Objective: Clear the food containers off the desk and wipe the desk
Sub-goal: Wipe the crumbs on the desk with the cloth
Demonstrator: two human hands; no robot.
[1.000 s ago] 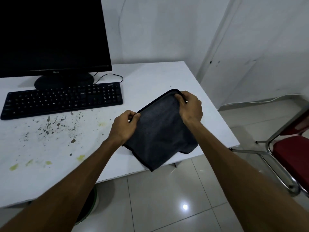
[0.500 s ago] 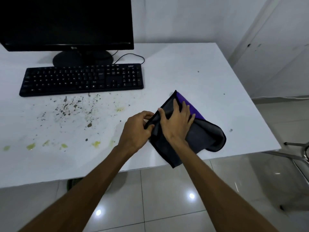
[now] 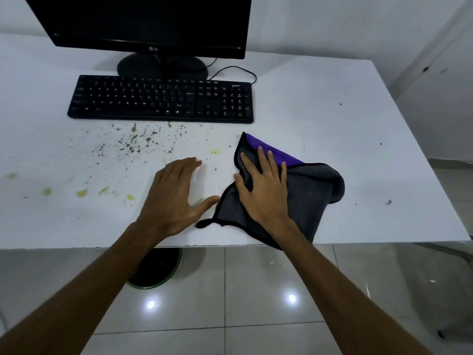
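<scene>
Released by the left hand, now spread on the worktop, the cloth lies under the flat right hand, apparently ready for wiping the stains.

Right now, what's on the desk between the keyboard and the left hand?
In the head view, dark food specks are scattered on the white desk between the keyboard and the left hand; nothing else.

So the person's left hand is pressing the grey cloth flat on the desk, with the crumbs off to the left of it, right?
Not quite: the head view shows the right hand pressing the grey cloth flat on the desk. The left hand lies open on bare desk beside it. The crumbs are indeed to the left.
</scene>
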